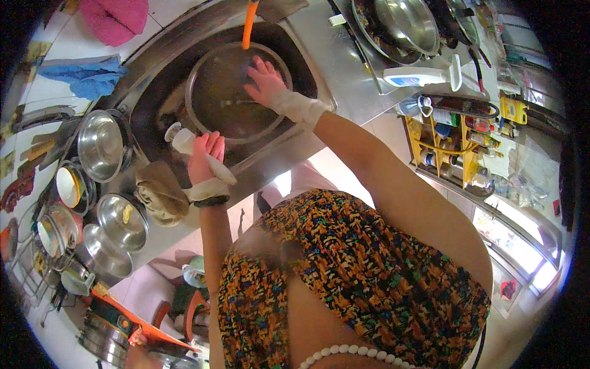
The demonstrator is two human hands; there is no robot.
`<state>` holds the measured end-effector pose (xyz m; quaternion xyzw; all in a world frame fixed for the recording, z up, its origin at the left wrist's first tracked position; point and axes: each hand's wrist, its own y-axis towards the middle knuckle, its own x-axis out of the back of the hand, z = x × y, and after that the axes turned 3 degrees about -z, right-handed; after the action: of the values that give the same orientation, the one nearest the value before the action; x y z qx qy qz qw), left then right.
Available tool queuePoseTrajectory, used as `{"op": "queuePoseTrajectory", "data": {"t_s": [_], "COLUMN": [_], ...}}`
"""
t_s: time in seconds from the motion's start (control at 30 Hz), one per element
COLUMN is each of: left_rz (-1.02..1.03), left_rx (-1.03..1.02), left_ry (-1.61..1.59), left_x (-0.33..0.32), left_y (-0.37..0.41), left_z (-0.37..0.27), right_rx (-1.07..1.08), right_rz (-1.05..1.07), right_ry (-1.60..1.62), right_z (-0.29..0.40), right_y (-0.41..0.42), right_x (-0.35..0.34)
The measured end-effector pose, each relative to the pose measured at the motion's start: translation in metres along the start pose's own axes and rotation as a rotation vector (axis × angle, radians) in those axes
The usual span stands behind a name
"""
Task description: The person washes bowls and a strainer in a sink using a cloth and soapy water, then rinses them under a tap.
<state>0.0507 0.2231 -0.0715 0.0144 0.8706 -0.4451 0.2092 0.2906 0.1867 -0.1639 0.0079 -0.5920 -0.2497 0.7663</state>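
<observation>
My left hand (203,157), in a pink glove with a white cuff, is closed around a white plastic bottle (184,139) by the sink's front edge. My right hand (265,83), gloved the same way, reaches into a large round metal basin (190,99). Its fingers rest on a dark blue scrubber (250,76), mostly hidden under them. The basin sits inside a stainless steel sink (306,69). An orange hose (249,25) hangs over the basin's far rim.
Steel bowls (100,145) and a brown cloth (161,193) lie left of the sink. Blue (87,76) and pink (115,18) cloths are beyond it. At right are a steel pan (408,23), a white spray bottle (421,77) and a wooden bottle rack (426,147).
</observation>
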Motion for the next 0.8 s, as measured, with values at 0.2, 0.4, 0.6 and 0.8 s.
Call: {"op": "queuePoseTrajectory", "data": {"t_s": [0.2,0.4,0.6,0.8], "left_rz": [-0.039,-0.066,-0.053,0.022], "left_rx": [0.007,0.057,0.046,0.056], "left_ry": [0.014,0.084,0.065,0.000], "left_x": [-0.012,-0.008,-0.019,-0.027], "left_y": [0.006,0.014,0.018,0.016], "left_z": [0.017,0.038,0.056,0.067], "right_rx": [-0.449,-0.255,0.450,0.274], "right_rz": [0.218,0.139,0.805,0.838], "right_ry": [0.380,0.196,-0.171,-0.080], "right_z": [-0.022,-0.019,-0.008,-0.009], "right_y": [0.001,0.008,0.020,0.007], "right_x": [-0.028,-0.024,-0.035,-0.035]}}
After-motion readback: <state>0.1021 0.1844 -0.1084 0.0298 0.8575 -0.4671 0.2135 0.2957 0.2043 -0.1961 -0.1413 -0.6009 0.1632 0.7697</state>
